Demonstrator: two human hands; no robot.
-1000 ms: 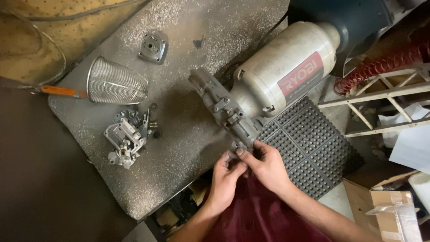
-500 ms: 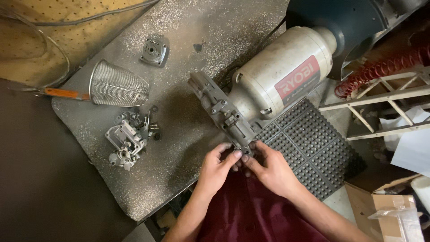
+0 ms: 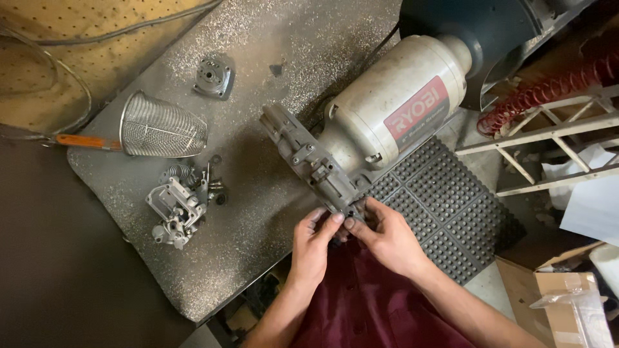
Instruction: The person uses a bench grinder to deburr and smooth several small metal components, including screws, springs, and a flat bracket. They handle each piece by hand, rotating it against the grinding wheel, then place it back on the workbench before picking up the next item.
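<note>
Near end of grey metal bracket (image 3: pixel 314 166) covered by fingertips (image 3: pixel 335 220), dark housing (image 3: pixel 477 32) cropped at top edge, cardboard box (image 3: pixel 567 303) cut off at lower right corner

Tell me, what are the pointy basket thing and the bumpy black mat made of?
The cone-shaped strainer looks like woven metal mesh: silvery, shiny and see-through in a fine grid. The black mat looks like rubber or soft plastic: dull, with rows of raised studs and joined tiles, though the exact material cannot be told by sight.

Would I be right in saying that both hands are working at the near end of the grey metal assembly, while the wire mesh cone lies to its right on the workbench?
Not quite: in the head view the wire mesh cone lies left of the grey metal assembly, not right. Both the left hand and right hand are at its near end on the workbench.
</note>
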